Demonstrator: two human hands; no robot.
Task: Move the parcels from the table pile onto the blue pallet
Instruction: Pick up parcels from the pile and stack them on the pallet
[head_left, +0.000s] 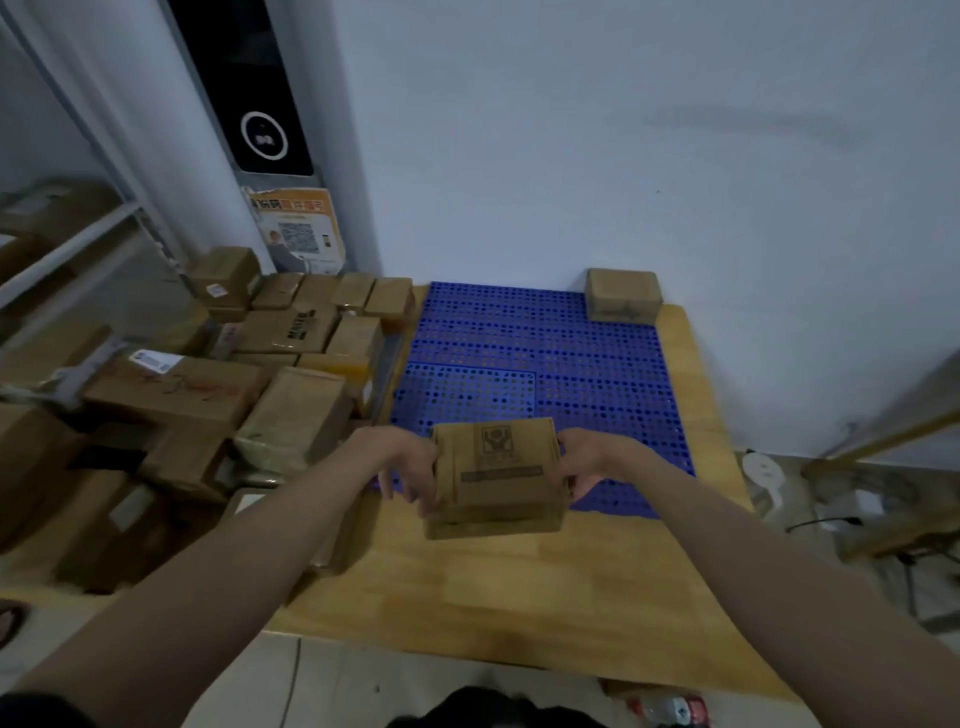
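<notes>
I hold a small brown cardboard parcel (496, 478) with a printed logo on top, over the near edge of the blue pallet (540, 374). My left hand (408, 465) grips its left side and my right hand (584, 462) grips its right side, fingers curled under. One parcel (623, 295) sits on the pallet's far right corner. The pile of brown parcels (218, 384) covers the left side of the scene, next to the pallet.
The pallet lies on a wooden table (498, 592) against a white wall. A metal shelf (67, 244) with boxes stands at far left. Cables and a white power strip (763, 473) lie on the floor to the right.
</notes>
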